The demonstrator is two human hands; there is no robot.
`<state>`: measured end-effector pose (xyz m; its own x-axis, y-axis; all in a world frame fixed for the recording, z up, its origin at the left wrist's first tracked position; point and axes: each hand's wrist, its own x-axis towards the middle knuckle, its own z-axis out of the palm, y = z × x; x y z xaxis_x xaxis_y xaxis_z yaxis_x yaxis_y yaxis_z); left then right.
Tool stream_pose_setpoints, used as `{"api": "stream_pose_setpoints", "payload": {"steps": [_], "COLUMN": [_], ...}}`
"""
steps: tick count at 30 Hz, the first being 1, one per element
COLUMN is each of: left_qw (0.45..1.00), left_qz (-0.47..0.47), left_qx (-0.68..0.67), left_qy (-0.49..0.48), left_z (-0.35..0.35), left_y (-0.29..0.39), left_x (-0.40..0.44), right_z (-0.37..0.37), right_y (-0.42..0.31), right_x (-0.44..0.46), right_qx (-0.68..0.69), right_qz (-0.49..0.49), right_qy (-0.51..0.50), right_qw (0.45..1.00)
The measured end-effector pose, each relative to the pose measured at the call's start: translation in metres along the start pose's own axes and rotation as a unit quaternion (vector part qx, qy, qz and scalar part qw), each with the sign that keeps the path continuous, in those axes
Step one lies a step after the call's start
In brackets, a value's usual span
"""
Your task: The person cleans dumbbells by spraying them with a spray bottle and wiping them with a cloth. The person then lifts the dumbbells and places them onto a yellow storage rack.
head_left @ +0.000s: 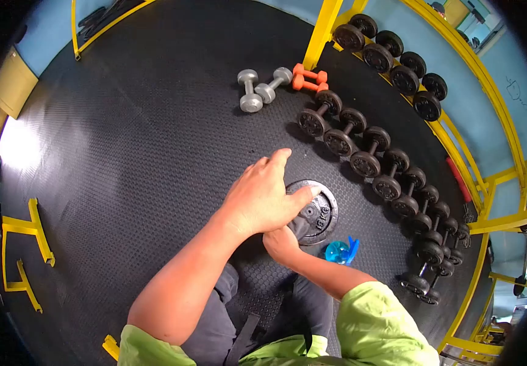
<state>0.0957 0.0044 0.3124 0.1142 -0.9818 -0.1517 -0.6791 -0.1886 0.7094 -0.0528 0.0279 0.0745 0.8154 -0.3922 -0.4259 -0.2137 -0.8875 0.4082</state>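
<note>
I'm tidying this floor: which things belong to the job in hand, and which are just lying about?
Job: round black metal weight plate near the right hand; possibly translucent blue bottle.
Lying about: silver dumbbells; orange dumbbells; round-headed black dumbbells.

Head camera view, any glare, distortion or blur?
Head view: glare whites out the black floor at far left; head view: fisheye bending bows the yellow rack frame at right, corners black; head view: no obvious blur, KG readable on the black weight plate.

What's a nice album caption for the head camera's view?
Left hand partly hiding the right hand by a weight plate, dumbbells lined up on black flooring.
</note>
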Motion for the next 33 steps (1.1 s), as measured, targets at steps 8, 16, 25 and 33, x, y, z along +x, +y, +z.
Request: {"api": "stream_pose_setpoints", "payload": {"steps": [8, 16, 25, 33], "left_qw": [1.000, 0.999, 0.999, 1.000], "left_qz": [0.017, 0.037, 0.007, 0.007], "left_qx": [-0.016, 0.003, 0.024, 0.017], "left_qy": [-0.010, 0.002, -0.034, -0.023], "left_z": [-0.001, -0.004, -0.016, -0.009], "left_y": [0.002, -0.001, 0.003, -0.004], "left_x": [-0.010, -0.015, -0.014, 0.000], "right_z": [0.063, 0.065, 0.104, -0.005], "right_y": [-0.005, 0.024, 0.196, 0.184], "right_x": [-0.099, -0.069, 0.004, 0.102], "right_qx": [0.296, 0.672, 0.829, 0.590], "right_qz": [0.201, 0.514, 0.240, 0.105], "right_qy": [0.388, 0.448, 0.046, -0.310], "right_qw": [0.849, 0.289, 0.504, 0.738]}}
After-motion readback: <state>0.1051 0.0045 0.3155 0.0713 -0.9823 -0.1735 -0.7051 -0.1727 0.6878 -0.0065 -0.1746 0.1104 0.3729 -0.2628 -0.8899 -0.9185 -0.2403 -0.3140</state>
